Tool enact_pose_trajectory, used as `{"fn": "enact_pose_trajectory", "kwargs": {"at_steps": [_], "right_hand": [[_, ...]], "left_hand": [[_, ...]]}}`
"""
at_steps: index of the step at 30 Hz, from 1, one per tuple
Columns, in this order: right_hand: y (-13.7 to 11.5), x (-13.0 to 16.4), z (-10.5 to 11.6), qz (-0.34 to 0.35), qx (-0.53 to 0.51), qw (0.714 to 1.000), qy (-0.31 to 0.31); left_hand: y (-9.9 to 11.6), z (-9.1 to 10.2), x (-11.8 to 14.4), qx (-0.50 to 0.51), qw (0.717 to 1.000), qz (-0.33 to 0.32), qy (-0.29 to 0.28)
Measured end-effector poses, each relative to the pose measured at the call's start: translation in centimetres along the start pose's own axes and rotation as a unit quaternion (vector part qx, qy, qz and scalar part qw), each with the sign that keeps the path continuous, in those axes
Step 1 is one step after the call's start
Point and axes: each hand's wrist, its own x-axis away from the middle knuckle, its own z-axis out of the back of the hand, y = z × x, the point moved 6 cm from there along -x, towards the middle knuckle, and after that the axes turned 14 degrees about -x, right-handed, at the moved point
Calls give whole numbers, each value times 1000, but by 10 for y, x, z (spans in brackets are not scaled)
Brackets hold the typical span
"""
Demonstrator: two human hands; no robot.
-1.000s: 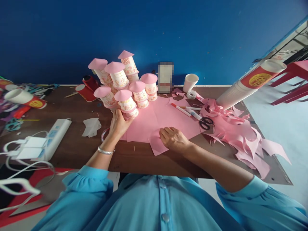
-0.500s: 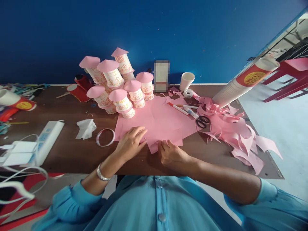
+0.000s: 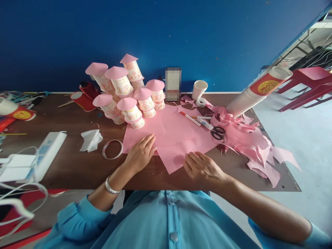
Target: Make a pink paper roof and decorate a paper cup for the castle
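A pink paper sheet lies on the brown table in front of me, with a smaller pink piece on top near the front edge. My left hand rests flat on the sheet's left part, fingers spread. My right hand lies on the table at the small piece's right edge, fingers touching it. Behind the sheet stands a cluster of paper-cup towers with pink cone roofs.
Scissors, markers and a glue stick lie right of the sheet, beside a heap of pink scraps. A tilted stack of cups, a white cup, a tape ring, crumpled tissue and a power strip surround it.
My left hand left the cup towers and came down onto the pink sheet. My right hand slid right and nearer me, and the small pink piece now lies pulled toward the table's front edge.
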Motion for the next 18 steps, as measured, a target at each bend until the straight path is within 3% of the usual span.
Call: {"fn": "enact_pose_trajectory", "kwargs": {"at_steps": [4,8,11,13,16,18], "right_hand": [[1,4,23,10,-38,999,-12],[21,9,61,-15,-117,993,10],[47,15,98,-57,-174,979,87],[75,23,115,-150,-189,960,139],[122,41,134,-288,-149,903,282],[148,53,145,-319,-122,855,391]], "left_hand": [[0,1,-2,-6,1000,0,4],[-2,2,-2,1,1000,-4,5],[-1,3,-2,6,1000,-14,3],[0,5,-3,5,1000,-17,5],[3,8,-4,0,1000,-17,11],[4,9,-4,-1,1000,-19,13]]}}
